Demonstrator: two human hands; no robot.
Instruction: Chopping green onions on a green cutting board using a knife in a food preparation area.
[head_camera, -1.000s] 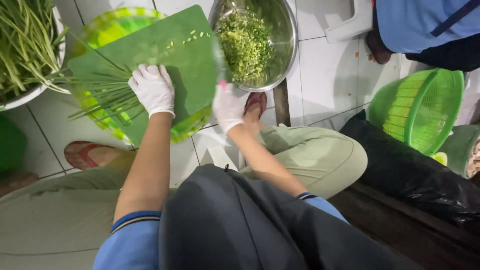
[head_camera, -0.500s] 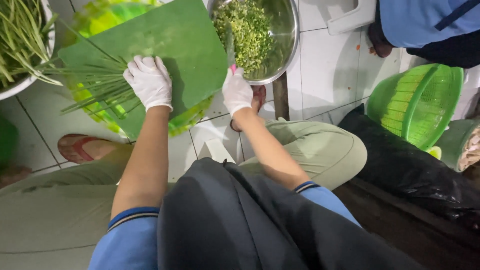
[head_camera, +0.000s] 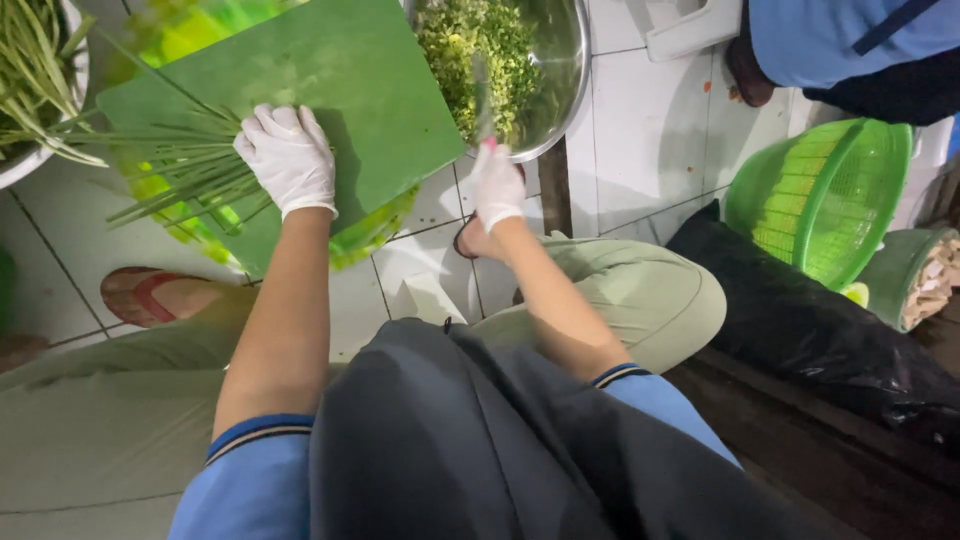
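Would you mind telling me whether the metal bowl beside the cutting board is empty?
Not empty: the metal bowl holds a heap of chopped greens.

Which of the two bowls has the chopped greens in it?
The shiny metal bowl by the right hand; the white bowl holds long uncut stalks.

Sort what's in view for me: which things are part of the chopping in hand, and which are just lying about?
In use: left hand pressing green stalks on the green cutting board; right hand with a knife; steel bowl of chopped greens.

Lying about: green basket; black bag; white bowl of stalks.
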